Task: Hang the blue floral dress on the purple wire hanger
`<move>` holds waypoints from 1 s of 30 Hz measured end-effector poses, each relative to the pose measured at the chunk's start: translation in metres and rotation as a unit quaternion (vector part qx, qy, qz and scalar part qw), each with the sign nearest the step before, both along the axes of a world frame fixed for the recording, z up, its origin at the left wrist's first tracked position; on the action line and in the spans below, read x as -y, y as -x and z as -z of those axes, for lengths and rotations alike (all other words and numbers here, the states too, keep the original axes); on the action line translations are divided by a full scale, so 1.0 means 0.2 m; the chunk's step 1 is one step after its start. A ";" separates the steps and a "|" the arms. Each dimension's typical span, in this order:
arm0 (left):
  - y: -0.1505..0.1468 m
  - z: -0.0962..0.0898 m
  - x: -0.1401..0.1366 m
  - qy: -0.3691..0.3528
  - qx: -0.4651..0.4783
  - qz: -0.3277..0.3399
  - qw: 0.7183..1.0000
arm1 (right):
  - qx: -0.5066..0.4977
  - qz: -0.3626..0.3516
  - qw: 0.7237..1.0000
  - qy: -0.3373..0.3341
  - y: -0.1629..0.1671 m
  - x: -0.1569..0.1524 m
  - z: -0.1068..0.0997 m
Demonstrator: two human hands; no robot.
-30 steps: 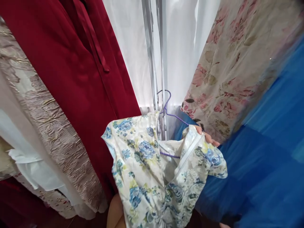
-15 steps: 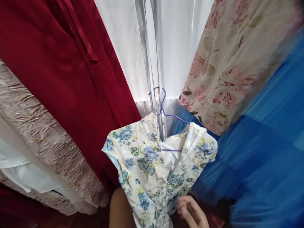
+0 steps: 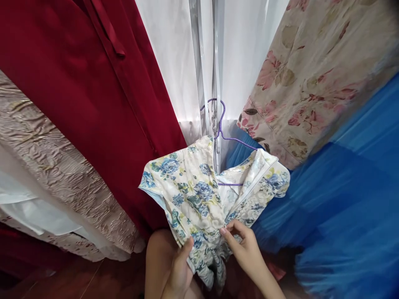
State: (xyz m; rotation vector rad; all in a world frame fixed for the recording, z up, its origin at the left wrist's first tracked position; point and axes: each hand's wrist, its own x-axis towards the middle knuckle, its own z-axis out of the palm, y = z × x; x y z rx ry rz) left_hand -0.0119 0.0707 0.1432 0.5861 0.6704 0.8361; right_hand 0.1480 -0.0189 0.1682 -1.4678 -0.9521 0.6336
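A white dress with blue and yellow flowers (image 3: pixel 199 182) hangs in front of me on a purple hanger (image 3: pixel 238 143). Its back is partly open, with a white zipper edge (image 3: pixel 249 189) folded outward on the right. My left hand (image 3: pixel 181 268) grips the left side of the waist, thumb on top and the other fingers hidden behind the cloth. My right hand (image 3: pixel 241 243) pinches the fabric at the bottom of the opening with thumb and forefinger. Whether a zipper pull is between those fingertips is too small to tell.
A red garment (image 3: pixel 93 91) and a textured pinkish one (image 3: pixel 62 162) hang at left. White curtain-like cloth (image 3: pixel 168 50) hangs behind. On the right are a floral beige garment (image 3: pixel 299 83) and blue tulle (image 3: pixel 352 187). A bare knee (image 3: pixel 154 257) is below the dress.
My left hand has come into view and taken hold of the dress's left side. My right hand has moved up and left onto the opening and now pinches the cloth. The view has shifted slightly.
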 end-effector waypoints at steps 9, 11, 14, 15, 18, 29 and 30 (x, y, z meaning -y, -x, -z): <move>-0.02 -0.04 0.04 -0.002 -0.068 -0.015 0.998 | 0.003 0.014 0.999 0.035 -0.02 0.24 -0.01; -0.02 -0.07 0.05 0.005 -0.075 -0.028 0.997 | -0.016 0.023 0.999 0.042 -0.03 0.28 -0.01; -0.02 -0.09 0.09 0.015 -0.063 -0.030 0.997 | -0.052 0.031 0.997 0.040 -0.04 0.30 0.00; -0.02 -0.08 0.10 0.019 -0.057 -0.027 0.998 | -0.061 0.032 0.997 0.036 -0.04 0.29 0.00; -0.04 -0.06 0.14 0.027 -0.044 -0.018 0.998 | -0.080 0.032 0.996 0.007 -0.04 0.22 -0.01; -0.08 -0.06 0.14 0.015 -0.041 -0.038 0.998 | -0.079 0.029 0.995 -0.047 -0.03 0.03 0.02; -0.08 -0.05 0.14 0.015 -0.045 -0.039 0.998 | -0.076 0.026 0.996 -0.046 -0.03 0.05 0.04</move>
